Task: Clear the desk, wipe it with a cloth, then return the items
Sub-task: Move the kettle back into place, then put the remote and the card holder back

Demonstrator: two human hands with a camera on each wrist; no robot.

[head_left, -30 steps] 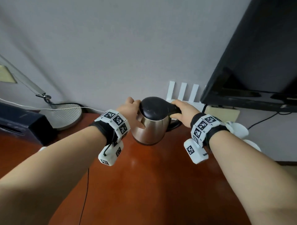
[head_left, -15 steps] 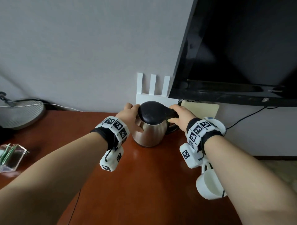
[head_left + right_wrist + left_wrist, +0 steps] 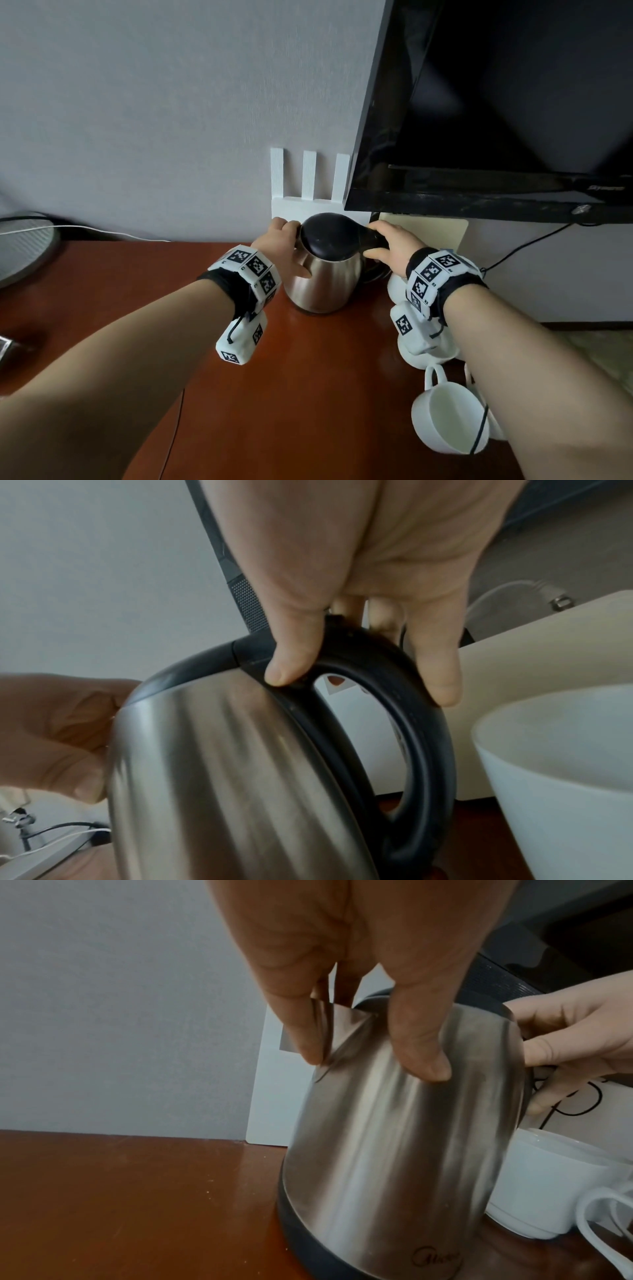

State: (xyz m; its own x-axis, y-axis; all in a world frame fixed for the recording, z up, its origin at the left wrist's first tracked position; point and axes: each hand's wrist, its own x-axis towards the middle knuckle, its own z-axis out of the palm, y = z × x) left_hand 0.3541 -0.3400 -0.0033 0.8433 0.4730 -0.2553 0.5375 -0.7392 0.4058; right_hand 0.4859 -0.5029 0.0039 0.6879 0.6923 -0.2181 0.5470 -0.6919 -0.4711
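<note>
Grey wall [image 3: 154, 102], black television [image 3: 513, 102] above red-brown wooden desk [image 3: 308, 394].

Bare forearms; black wristbands [image 3: 233, 291] carry white blocks [image 3: 239, 342] printed with black square markers

The kettle [image 3: 325, 270], held aloft a second ago, now sits on the desk [image 3: 291, 394] at twelve o'clock, just left of the white cups [image 3: 442, 414].

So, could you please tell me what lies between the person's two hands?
The steel kettle: in the head view the left hand holds its spout side and the right hand grips its black handle.
</note>
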